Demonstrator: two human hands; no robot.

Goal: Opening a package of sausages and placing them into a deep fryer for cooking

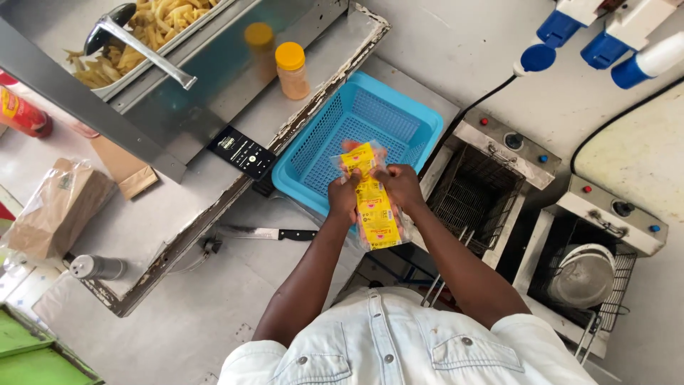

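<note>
Both hands grip a yellow sausage packet over the near edge of the blue basket, whose mesh floor lies open toward 12 o'clock. At 3 o'clock the fryer with its wire basket blocks the way. At 9 o'clock a knife lies on bare counter; at 11 a phone and spice jar stand.

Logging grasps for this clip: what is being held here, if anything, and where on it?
Both hands grip a clear sausage packet with a yellow label near its upper end: left hand on its left edge, right hand on its right edge.
</note>
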